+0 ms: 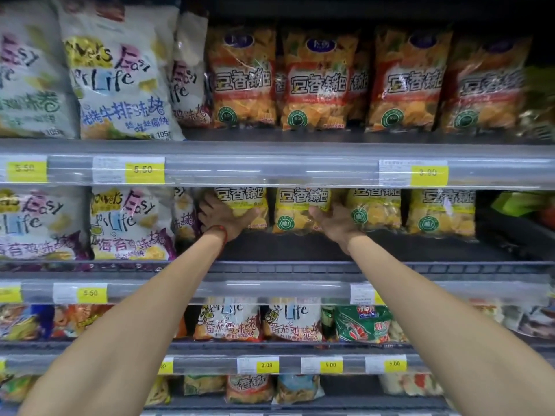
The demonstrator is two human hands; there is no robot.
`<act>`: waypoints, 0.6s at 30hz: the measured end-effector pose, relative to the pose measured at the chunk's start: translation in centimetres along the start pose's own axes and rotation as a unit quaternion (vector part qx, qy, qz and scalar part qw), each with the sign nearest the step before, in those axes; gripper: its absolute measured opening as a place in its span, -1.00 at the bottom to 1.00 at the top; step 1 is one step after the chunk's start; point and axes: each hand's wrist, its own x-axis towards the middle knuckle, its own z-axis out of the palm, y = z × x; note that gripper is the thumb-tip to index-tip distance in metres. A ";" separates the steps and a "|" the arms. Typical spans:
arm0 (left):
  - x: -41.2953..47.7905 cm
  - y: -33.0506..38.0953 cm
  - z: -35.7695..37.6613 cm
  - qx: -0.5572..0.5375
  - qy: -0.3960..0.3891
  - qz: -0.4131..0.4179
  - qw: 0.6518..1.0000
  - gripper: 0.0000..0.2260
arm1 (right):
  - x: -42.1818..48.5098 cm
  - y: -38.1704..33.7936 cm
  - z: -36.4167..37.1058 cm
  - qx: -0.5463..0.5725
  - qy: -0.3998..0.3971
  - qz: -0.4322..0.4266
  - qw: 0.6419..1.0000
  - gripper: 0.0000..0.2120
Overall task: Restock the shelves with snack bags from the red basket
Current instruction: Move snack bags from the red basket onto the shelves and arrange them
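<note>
**Both hands at the yellow bags, middle shelf**

From my end, the left hand (223, 216) is on the first bag (244, 202) of a yellow row standing upright on the middle shelf (390, 246). Its thumb lies across the bag's front and its fingers wrap the left edge, so it grips that bag. The right hand (333, 220) touches the lower front of the second bag (300, 202), just beside the first. I see this hand from behind, and I cannot tell whether its fingers curl round the bag or only press it. The price rail (270, 169) above cuts off the tops of both bags. A red band (220, 232) circles the left wrist. Right of the row, a green shape (516, 202) is too blurred for me to make out.
</note>
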 end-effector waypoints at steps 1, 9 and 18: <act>-0.3 0.1 -0.1 0.015 -0.003 0.001 1.000 0.19 | -0.6 -0.3 -0.1 -0.008 0.005 0.008 1.000 -0.20; -5.5 1.5 -3.1 -0.014 -0.020 -0.024 0.999 -0.03 | -7.1 -4.6 -1.4 -0.071 -0.002 0.047 0.996 -0.68; -15.8 1.5 -9.0 -0.186 -0.080 -0.055 0.978 -0.46 | -18.4 -8.7 -2.6 0.081 -0.019 0.082 0.993 -0.68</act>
